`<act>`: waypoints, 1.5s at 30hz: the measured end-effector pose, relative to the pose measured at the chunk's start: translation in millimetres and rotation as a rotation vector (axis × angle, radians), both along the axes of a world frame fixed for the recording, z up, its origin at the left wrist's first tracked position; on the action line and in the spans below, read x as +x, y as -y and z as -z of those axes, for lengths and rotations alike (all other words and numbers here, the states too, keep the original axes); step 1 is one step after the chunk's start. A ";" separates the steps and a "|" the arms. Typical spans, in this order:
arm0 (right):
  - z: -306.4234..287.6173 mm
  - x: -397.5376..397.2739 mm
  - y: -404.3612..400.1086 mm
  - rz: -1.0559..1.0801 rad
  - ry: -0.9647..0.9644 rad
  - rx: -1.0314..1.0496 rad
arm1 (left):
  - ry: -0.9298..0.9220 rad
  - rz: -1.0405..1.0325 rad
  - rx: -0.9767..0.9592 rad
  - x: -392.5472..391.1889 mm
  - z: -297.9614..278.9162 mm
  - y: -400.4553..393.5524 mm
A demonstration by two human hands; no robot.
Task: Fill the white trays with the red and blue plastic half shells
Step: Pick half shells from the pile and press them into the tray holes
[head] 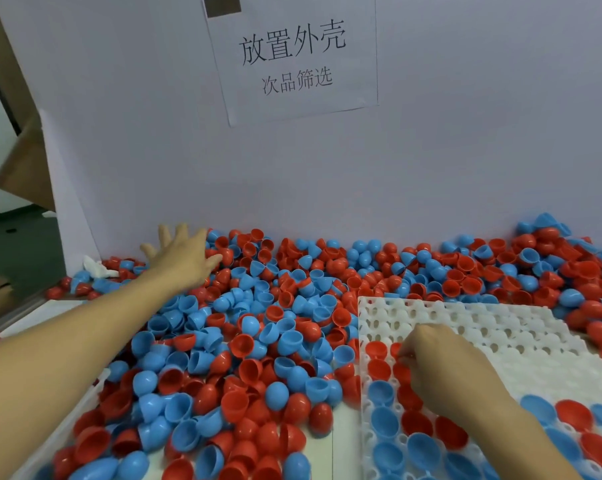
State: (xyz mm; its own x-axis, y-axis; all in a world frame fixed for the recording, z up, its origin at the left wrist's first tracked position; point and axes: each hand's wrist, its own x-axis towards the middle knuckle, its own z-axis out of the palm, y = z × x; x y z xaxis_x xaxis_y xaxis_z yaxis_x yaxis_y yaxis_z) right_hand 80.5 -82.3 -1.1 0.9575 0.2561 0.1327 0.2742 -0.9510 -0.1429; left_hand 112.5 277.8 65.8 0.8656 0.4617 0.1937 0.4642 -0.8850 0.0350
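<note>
Nearest, at about five o'clock, a white tray [493,327] lay on the table with its front pockets already filled: red shells [417,422] and blue shells [384,422] sat cup-up in rows, while the pockets toward one o'clock stood bare. The right hand [441,365] rested over the tray's filled edge, fingers curled downward with the tips meeting at a red shell in a pocket; whether they actually pinched it could not be told.

From seven o'clock through to the centre spread a loose heap of shells [244,358], red and blue mixed, some dome-up, some hollow-up, covering the table and pressing against the tray's left edge.

Farther out, at eleven o'clock, the left hand [181,258] reached across the heap with fingers spread and straight, holding nothing, its palm over the shells near the back wall. A crumpled white scrap [98,266] lay just left of that hand.

Beyond, at twelve o'clock, a paper sign [292,57] with printed characters hung on the pale wall [465,133].
</note>
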 end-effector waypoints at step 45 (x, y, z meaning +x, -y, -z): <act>1.6 0.5 15.7 0.066 -0.059 0.266 | 0.145 0.267 -0.475 55.3 62.0 131.4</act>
